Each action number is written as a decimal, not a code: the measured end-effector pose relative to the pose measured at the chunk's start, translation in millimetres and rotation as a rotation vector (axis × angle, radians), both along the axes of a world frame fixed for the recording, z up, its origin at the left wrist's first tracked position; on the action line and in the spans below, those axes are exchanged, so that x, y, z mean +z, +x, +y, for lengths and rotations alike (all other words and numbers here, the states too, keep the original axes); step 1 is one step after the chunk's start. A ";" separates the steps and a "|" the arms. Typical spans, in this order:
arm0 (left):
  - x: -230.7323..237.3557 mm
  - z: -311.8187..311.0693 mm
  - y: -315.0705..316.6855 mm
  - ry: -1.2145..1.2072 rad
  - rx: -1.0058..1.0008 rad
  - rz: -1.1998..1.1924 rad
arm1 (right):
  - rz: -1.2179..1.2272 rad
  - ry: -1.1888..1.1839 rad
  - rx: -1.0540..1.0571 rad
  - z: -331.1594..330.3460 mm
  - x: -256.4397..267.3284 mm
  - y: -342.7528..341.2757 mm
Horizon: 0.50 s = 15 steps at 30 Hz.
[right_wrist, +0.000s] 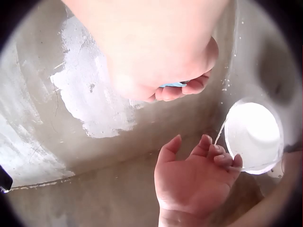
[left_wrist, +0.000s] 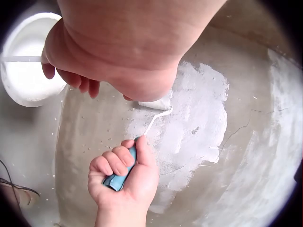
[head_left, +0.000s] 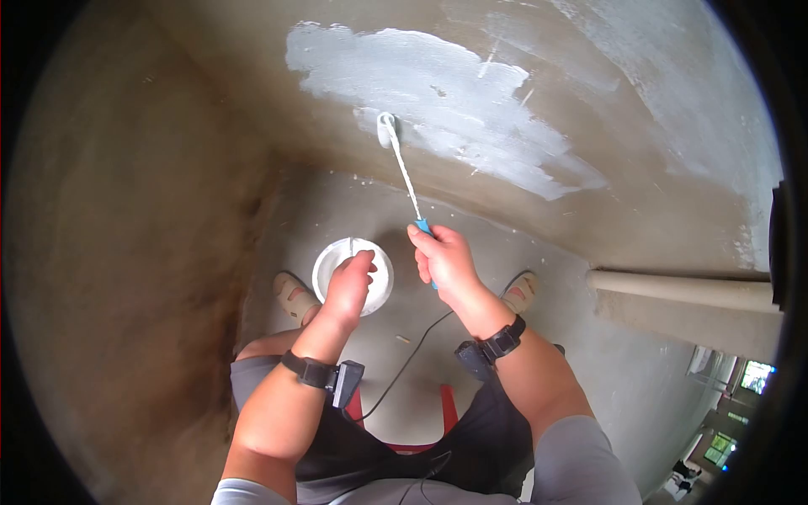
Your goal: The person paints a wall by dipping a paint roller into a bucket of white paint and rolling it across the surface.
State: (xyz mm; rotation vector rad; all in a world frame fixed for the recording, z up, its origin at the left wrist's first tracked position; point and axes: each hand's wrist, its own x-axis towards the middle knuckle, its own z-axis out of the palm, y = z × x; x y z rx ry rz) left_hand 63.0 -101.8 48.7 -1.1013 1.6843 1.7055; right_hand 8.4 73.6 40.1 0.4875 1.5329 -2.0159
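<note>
My right hand (head_left: pixel 447 263) grips the blue handle (left_wrist: pixel 124 169) of a paint roller, thumb laid along it. Its white-smeared wire frame (head_left: pixel 405 175) reaches up to the roller head (head_left: pixel 385 132), which lies against the wall at the lower left of a wet white patch (head_left: pixel 438 93). My left hand (right_wrist: pixel 196 182) is over a white bucket (head_left: pixel 319 284), its fingers hooked round the thin bucket handle (left_wrist: pixel 21 59). White paint (right_wrist: pixel 253 132) shows inside the bucket. In the left wrist view, the left forearm and palm partly cover the roller head.
Bare brown wall (head_left: pixel 126 252) rises on the left. A pale pipe (head_left: pixel 682 286) runs low along the right. Sandaled feet (head_left: pixel 295 296) flank the bucket on the grey floor (head_left: pixel 379 370). A black cable (head_left: pixel 404 366) hangs between the arms, above a red stool (head_left: pixel 449 408).
</note>
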 end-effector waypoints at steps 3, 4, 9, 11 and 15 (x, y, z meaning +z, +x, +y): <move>0.6 3.3 2.4 0.012 -0.007 -0.018 | -0.015 0.005 -0.023 29.0 6.1 10.4; -4.4 3.9 2.5 0.018 -0.020 -0.015 | -0.033 -0.002 -0.036 40.1 6.1 13.9; 4.2 20.0 5.3 -0.046 0.007 0.010 | -0.043 0.046 -0.125 96.2 5.0 45.4; 0.1 26.9 6.4 -0.017 0.021 0.003 | -0.053 0.024 -0.211 120.4 1.6 57.7; -9.5 44.3 9.1 0.028 -0.046 0.003 | -0.060 0.015 -0.289 162.8 -4.7 80.8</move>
